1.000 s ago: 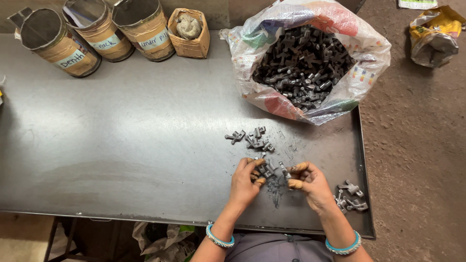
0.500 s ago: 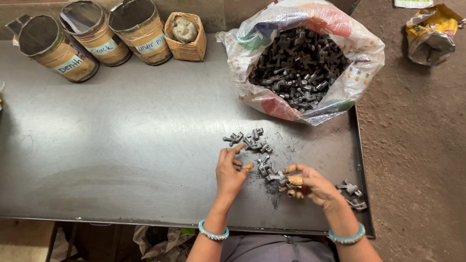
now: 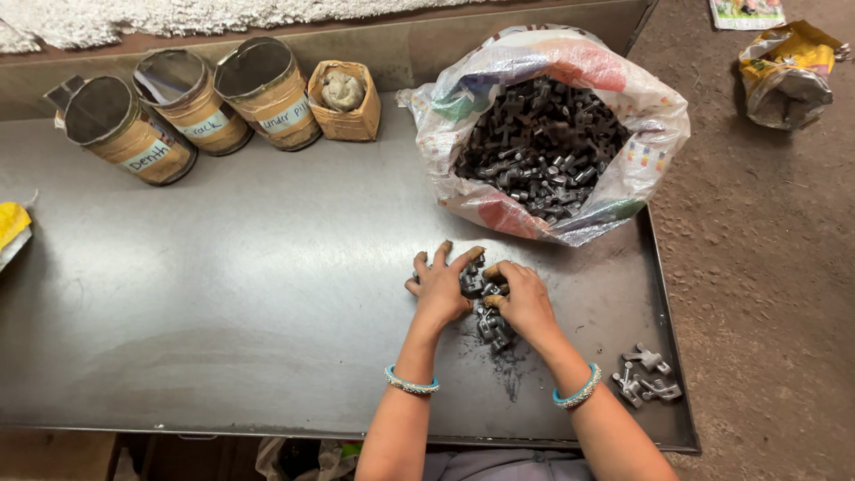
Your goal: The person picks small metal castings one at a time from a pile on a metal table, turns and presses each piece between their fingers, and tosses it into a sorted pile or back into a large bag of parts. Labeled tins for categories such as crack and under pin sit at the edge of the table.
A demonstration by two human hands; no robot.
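Left hand [image 3: 441, 287], right hand [image 3: 524, 300] palms-down on metal parts [image 3: 488, 313].

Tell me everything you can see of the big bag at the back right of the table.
The bag is a woven plastic sack, white with faded multicolour print, its mouth rolled open and facing up. It sits on the dark metal table by the right edge and is filled with dark grey metal parts, heaped and jumbled. It looks crumpled and worn. Neither hand touches it; both work a small pile in front of it.
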